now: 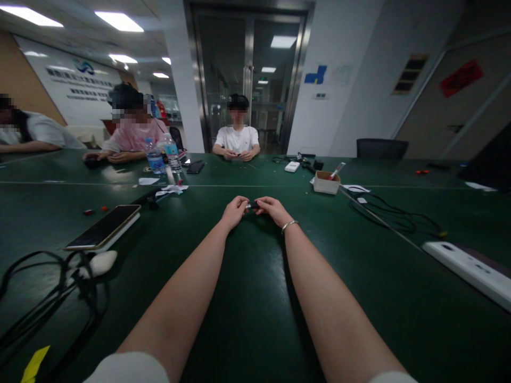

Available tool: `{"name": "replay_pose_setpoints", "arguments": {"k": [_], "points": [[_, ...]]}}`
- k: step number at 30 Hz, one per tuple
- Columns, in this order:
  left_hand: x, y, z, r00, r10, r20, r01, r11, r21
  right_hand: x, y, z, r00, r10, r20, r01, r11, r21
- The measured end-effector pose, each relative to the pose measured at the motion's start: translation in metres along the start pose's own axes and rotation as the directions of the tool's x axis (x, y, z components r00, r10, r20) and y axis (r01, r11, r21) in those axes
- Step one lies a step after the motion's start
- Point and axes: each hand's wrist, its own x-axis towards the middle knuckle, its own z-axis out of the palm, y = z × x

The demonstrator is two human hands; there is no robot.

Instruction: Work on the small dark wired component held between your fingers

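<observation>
Both my arms reach forward over a dark green table (255, 298). Between my hands is a small dark object (254, 206) with a light, shiny end on its left side; it is too small to name. My left hand (235, 211) pinches the light end with its fingertips. On the dark end, the fingers of my right hand (273, 208) are closed, and a silver bracelet (289, 225) circles that wrist. The fingertips of the two hands are nearly touching.
At the left lie a phone (106, 226), a white mouse (101, 262) and black cables (35, 298). Bottles (155, 159) stand farther back. A small box (326, 183), more cables and a white power strip (471, 271) are at the right. Several people sit opposite.
</observation>
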Motion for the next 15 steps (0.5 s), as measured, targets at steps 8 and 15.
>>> {"name": "replay_pose_setpoints", "arguments": {"k": [8,15], "points": [[0.002,-0.003,0.000,0.999,0.026,-0.047,-0.025,0.999,0.029,-0.001,-0.001,0.000,1.000,0.004,0.007,-0.003,1.000,-0.007],[0.005,0.007,-0.007,0.996,0.085,0.005,-0.084,0.982,0.170,-0.002,-0.001,0.000,1.000,0.002,0.008,-0.002,1.000,-0.016]]}}
